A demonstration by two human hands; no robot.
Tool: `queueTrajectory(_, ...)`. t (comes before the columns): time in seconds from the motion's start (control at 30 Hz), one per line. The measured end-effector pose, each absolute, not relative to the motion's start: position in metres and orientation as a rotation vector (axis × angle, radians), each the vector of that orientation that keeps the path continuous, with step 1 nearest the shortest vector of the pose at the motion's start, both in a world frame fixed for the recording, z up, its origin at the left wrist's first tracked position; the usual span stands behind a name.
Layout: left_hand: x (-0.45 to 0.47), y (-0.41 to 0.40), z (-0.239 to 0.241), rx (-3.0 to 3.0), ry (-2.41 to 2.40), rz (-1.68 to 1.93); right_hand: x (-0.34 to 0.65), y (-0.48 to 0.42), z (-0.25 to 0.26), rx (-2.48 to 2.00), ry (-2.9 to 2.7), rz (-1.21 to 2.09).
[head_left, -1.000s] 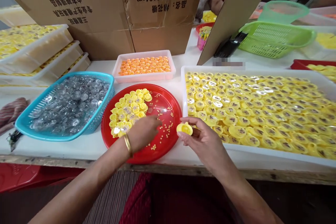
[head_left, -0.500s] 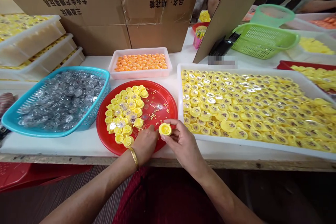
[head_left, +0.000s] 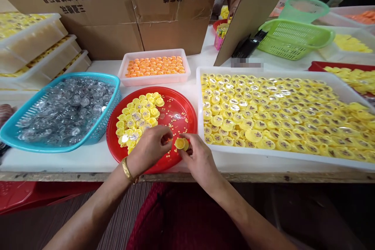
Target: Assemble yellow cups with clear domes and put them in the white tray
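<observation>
My right hand (head_left: 198, 157) pinches a small round yellow cap (head_left: 179, 143) over the front edge of the red round plate (head_left: 187, 105). Just to its left, my left hand (head_left: 150, 146) has its fingertips pinched together at the cap; whatever small piece they hold is too tiny to make out. A gold bangle sits on the left wrist. On the plate lie several yellow caps with clear tops (head_left: 137, 119) and scattered small yellow beads (head_left: 178, 119).
A white tray (head_left: 281, 156) of many yellow caps lies to the right. A blue basket (head_left: 11, 133) holds clear plastic domes. A small white tray (head_left: 155, 81) holds orange pieces. Cardboard boxes (head_left: 117, 4), stacked white trays (head_left: 38, 43) and green baskets (head_left: 295, 37) stand behind. Another person's arm shows at the back.
My right hand brought the yellow cap leftward from beside the white tray to over the red plate. My left hand rose from the plate and met the cap.
</observation>
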State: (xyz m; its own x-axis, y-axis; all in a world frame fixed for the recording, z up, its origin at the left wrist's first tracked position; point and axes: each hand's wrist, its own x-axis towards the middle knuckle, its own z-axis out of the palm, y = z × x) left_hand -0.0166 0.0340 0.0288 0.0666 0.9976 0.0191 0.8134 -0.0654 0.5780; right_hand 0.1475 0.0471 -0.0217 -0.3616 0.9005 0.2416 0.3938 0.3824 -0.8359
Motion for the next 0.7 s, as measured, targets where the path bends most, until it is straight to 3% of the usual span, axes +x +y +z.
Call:
queueTrajectory(0.2,-0.007,0.033,0.038,2.065,1.644,0.655,0.139,0.050,-0.024,-1.173,-1.826,1.071)
queueTrajectory(0.4,-0.027,0.029,0.028,1.609,1.793,0.911,0.137,0.047,-0.023,-1.138,-1.447,1.565)
queueTrajectory(0.7,-0.027,0.078,0.010,2.058,1.973,0.384,0.138,0.037,-0.009,-0.949,-1.162,1.814)
